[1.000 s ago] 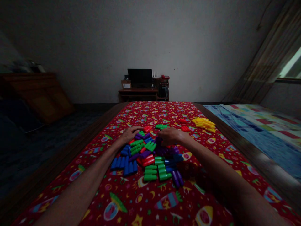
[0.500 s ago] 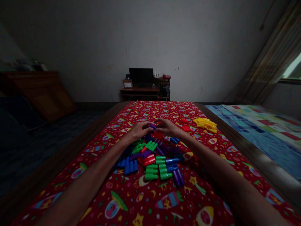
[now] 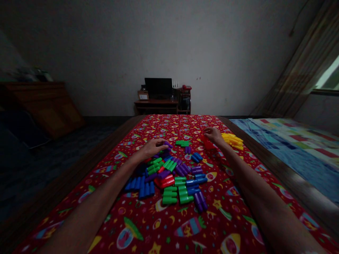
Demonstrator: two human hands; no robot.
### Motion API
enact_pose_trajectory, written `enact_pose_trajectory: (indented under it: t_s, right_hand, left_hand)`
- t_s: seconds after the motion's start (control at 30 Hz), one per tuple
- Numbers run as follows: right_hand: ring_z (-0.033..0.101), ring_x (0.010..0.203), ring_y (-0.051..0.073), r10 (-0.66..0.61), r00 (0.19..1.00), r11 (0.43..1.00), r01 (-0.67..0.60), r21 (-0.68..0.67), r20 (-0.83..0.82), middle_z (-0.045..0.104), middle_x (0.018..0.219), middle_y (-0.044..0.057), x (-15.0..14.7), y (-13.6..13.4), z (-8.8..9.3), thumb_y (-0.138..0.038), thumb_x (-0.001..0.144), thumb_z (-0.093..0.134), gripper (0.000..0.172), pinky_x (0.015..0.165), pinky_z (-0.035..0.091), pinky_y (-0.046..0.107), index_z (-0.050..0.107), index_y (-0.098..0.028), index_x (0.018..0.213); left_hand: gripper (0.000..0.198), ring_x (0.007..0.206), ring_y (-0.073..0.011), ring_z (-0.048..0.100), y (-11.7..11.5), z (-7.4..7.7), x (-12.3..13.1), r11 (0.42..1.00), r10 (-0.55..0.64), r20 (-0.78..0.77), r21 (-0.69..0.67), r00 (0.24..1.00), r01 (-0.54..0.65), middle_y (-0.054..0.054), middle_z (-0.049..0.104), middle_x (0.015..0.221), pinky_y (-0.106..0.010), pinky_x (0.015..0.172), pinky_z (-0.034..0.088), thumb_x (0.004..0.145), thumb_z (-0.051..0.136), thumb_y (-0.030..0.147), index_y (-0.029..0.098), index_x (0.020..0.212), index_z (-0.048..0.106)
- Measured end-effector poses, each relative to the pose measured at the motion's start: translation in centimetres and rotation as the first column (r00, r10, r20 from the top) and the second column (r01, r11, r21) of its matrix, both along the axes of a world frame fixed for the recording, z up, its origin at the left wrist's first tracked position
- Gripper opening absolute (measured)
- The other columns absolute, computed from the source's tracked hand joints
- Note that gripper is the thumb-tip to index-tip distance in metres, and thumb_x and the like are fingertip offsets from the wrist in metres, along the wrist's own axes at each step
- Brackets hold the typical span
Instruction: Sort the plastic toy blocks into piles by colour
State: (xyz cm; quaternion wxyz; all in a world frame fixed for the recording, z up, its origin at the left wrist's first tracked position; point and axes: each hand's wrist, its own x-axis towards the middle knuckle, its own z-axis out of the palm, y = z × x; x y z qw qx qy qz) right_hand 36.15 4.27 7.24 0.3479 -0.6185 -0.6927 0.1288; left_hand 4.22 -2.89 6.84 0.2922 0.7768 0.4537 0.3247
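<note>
My left hand is closed with its fingertips on a purple plastic building block, at the far left of a mixed pile. My right hand is farther right, its fingers curled down at the red blocks; it appears to grip one, though the fingers partly hide it. Between my arms lie green blocks, blue blocks, purple blocks and a red block, loosely heaped. Beside my right wrist sits a group of yellow blocks.
A red patterned cloth covers the long table, whose dark wooden edge shows on the right. A bed with a patchwork cover stands to the right. Beyond the table are a desk with a monitor and a wooden cabinet.
My right hand has moved right, from beside my left hand to the red blocks. The red block below my hands has left that spot, and green and purple blocks show there.
</note>
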Motion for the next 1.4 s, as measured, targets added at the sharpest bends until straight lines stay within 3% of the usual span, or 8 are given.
enact_pose_trajectory:
  t_s: [0.23,0.47,0.67,0.83,1.0,1.07,1.23,1.4]
  right_hand:
    - [0.067,0.09,0.02,-0.038,0.99,0.976,0.008,0.217,0.134,0.074,0.097,0.01,-0.6,-0.7,0.5,-0.011,0.081,0.048,0.031,0.084,0.048,0.03,0.074,-0.015,0.097]
    - [0.066,0.077,0.018,0.392,0.885,0.894,-0.431,0.122,0.252,0.073,0.086,0.009,-5.7,-3.3,2.2,-0.011,0.081,0.053,0.025,0.071,0.045,0.025,0.074,-0.013,0.093]
    - [0.06,0.1,0.021,0.672,0.63,0.652,-0.752,0.091,0.39,0.065,0.112,0.015,-10.3,-5.4,-1.0,-0.015,0.086,0.054,0.039,0.085,0.045,0.032,0.06,-0.015,0.124]
    - [0.059,0.087,0.018,0.637,0.595,0.662,-0.748,0.047,0.49,0.059,0.113,0.015,-11.1,-5.7,-3.6,-0.008,0.088,0.044,0.052,0.076,0.047,0.031,0.042,-0.017,0.139]
    - [0.062,0.086,0.016,0.691,0.605,0.614,-0.78,0.122,0.397,0.067,0.105,0.01,-10.7,-5.5,-3.0,-0.014,0.089,0.049,0.043,0.075,0.047,0.026,0.051,-0.017,0.133]
    - [0.063,0.093,0.018,0.656,0.668,0.657,-0.735,0.171,0.351,0.068,0.109,0.012,-10.5,-5.3,-2.2,-0.019,0.088,0.054,0.039,0.08,0.046,0.028,0.057,-0.017,0.127]
    - [0.063,0.103,0.022,0.32,0.895,0.904,-0.386,0.183,0.31,0.068,0.115,0.014,-7.7,-3.8,-0.2,-0.023,0.087,0.055,0.038,0.088,0.045,0.031,0.06,-0.014,0.124]
    - [0.062,0.105,0.025,0.063,0.874,0.995,-0.093,0.039,0.481,0.068,0.114,0.016,-3.1,-2.4,0.3,-0.019,0.088,0.05,0.037,0.086,0.044,0.03,0.062,-0.012,0.122]
  left_hand:
    - [0.054,0.094,-0.0242,0.064,1.0,-0.7,-1.1,0.974,0.147,-0.095,0.188,0.985,-0.127,-0.007,0.073,0.096,-0.033,0.088,0.049,0.082,0.043,0.064,0.018,0.088,0.071]
    - [0.057,0.111,-0.0299,0.06,2.1,-2.8,-3.4,0.959,0.261,-0.178,0.161,0.949,-0.233,-0.013,0.068,0.117,-0.041,0.099,0.044,0.076,0.049,0.058,0.015,0.106,0.07]
    - [0.061,0.116,-0.028,0.058,1.5,-2.8,-2.7,0.997,0.08,-0.135,0.015,0.988,-0.079,-0.009,0.069,0.118,-0.036,0.1,0.044,0.078,0.047,0.066,0.018,0.106,0.071]
    - [0.056,0.107,-0.0273,0.063,1.0,-2.4,-0.9,0.998,-0.066,-0.053,-0.025,0.996,0.065,-0.008,0.072,0.11,-0.036,0.094,0.049,0.076,0.053,0.061,0.018,0.108,0.071]
    - [0.064,0.118,-0.0262,0.056,0.3,-0.7,-1.4,0.991,-0.126,-0.172,-0.059,0.977,0.117,-0.008,0.063,0.128,-0.037,0.101,0.044,0.08,0.047,0.062,0.018,0.126,0.06]
    - [0.065,0.12,-0.0249,0.055,-0.3,0.6,-1.9,0.992,-0.115,-0.295,-0.091,0.948,0.092,-0.008,0.059,0.133,-0.035,0.102,0.042,0.083,0.043,0.061,0.018,0.129,0.057]
    - [0.05,0.107,-0.0229,0.061,-1.5,3.0,-2.3,0.979,-0.165,-0.517,-0.188,0.84,0.077,-0.007,0.068,0.116,-0.028,0.092,0.047,0.08,0.053,0.052,0.017,0.112,0.066]
    - [0.043,0.101,-0.0212,0.063,-1.3,2.4,-2.3,0.992,-0.066,-0.678,-0.121,0.732,-0.024,-0.007,0.068,0.114,-0.025,0.084,0.048,0.078,0.059,0.042,0.018,0.113,0.063]
